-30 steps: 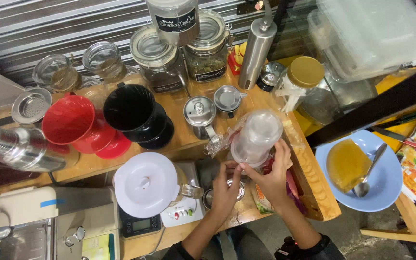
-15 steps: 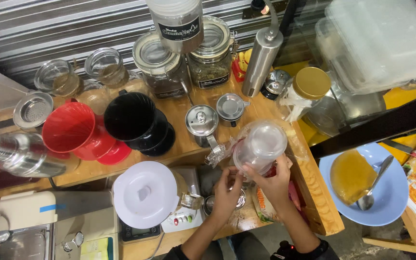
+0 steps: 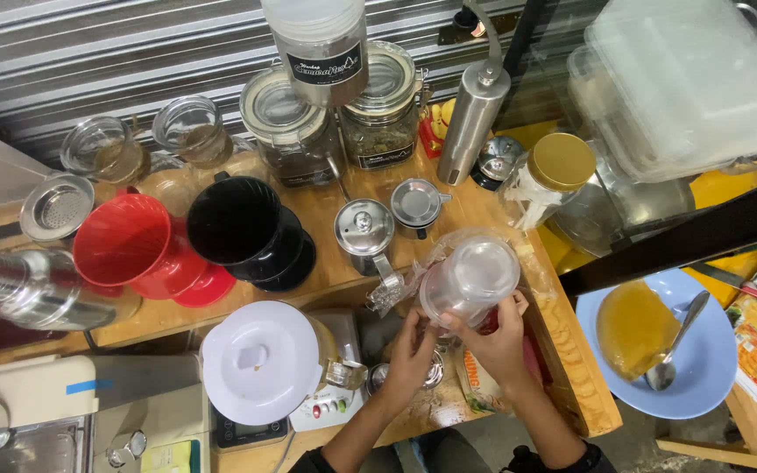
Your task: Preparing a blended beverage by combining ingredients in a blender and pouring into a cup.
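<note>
a stack of clear plastic cups (image 3: 470, 278), wrapped in a loose transparent sleeve, is held at centre frame just below the edge of the wooden worktop (image 3: 326, 219). the left hand (image 3: 409, 355) is seen below and left of the stack, its fingers (image 3: 418, 322) curled inward and apparently pinching at the sleeve or the lowest cup; the exact contact is hidden by the stack. the right hand (image 3: 501, 342) is wrapped around the lower right of the stack, fingers pressed against its side. both forearms rise from the bottom edge of the frame, wrists bent upward.

going left to right, several hazards can be judged. the white-lidded container (image 3: 260, 361) at lower left stands close to the left elbow and could be knocked if the arm swings out. the small steel lidded pot (image 3: 364, 232) just left of the stack could be struck by the crinkled sleeve end. the stack itself might slip, since thin plastic offers little grip. to the right, the blue plate (image 3: 703, 385) with a spoon (image 3: 676, 350) lies well apart and seems least at risk.
</note>
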